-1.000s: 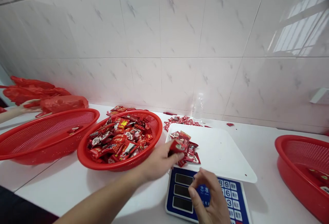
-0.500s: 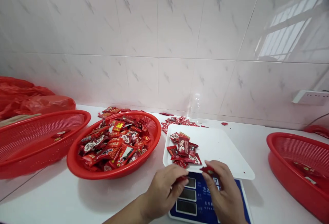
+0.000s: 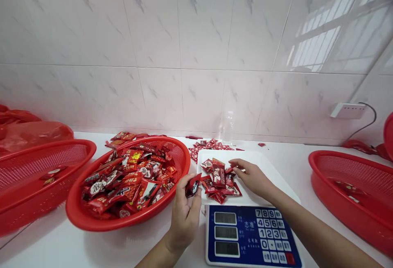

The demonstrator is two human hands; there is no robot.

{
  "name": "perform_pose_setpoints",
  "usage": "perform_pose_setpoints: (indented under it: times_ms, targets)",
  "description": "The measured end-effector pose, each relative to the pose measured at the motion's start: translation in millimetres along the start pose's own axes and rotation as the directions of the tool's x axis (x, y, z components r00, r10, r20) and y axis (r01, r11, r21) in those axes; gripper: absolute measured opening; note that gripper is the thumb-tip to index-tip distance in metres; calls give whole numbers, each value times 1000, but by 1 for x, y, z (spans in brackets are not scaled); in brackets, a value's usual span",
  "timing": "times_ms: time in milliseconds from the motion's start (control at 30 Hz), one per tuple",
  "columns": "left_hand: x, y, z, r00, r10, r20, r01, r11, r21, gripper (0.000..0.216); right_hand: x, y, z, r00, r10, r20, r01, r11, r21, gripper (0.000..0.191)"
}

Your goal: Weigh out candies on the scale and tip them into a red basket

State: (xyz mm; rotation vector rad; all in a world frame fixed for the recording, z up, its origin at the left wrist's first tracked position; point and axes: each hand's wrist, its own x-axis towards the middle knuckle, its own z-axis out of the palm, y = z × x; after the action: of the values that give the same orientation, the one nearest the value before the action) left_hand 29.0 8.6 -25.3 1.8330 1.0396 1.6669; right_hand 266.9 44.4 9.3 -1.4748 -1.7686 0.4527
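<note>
A blue electronic scale [image 3: 251, 235] with a white weighing tray [image 3: 270, 165] stands on the white counter. A small heap of red candy packets [image 3: 219, 180] lies on the tray's left part. My left hand [image 3: 186, 214] is closed on a red candy packet [image 3: 193, 185] just left of the tray. Over the heap, my right hand [image 3: 250, 176] reaches in, fingertips pinching at the top packets. A red mesh basket [image 3: 181, 157] full of red candy packets [image 3: 129, 176] sits to the left of the scale.
A second red basket [image 3: 39, 178], nearly empty, is at far left with red plastic bags [image 3: 27, 130] behind it. Another red basket [image 3: 350, 190] stands at right. Loose packets [image 3: 208, 145] lie by the tiled wall. A white power strip [image 3: 346, 110] hangs on the wall.
My hands rose from the scale's front: the left now holds a packet beside the tray, the right reached onto the heap. The view shifted right and down.
</note>
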Motion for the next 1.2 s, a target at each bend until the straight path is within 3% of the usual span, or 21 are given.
perform_pose_setpoints:
  times_ms: [200, 467, 700, 833, 1000, 1200]
  targets:
    - [1, 2, 1, 1000, 7, -3, -7, 1000, -8, 36, 7, -8, 0, 999, 12, 53, -11, 1000, -17, 33]
    - [3, 1, -2, 999, 38, -12, -37, 999, 36, 36, 33, -41, 26, 955, -163, 250, 192, 977, -97, 55]
    - [8, -3, -3, 1000, 17, -4, -16, 998, 68, 35, 51, -44, 38, 890, -204, 407, 252, 965, -67, 41]
    - [7, -2, -3, 1000, 12, 10, -12, 998, 56, 36, 47, -45, 26, 871, -219, 440, 254, 967, -22, 42]
    - [6, 0, -3, 1000, 15, 19, -15, 999, 46, 36, 32, -40, 8, 902, -196, 385, 223, 974, -26, 54]
    - [7, 1, -3, 1000, 27, 3, -27, 997, 66, 36, 1, -35, 19, 873, -213, 438, 302, 943, -143, 80]
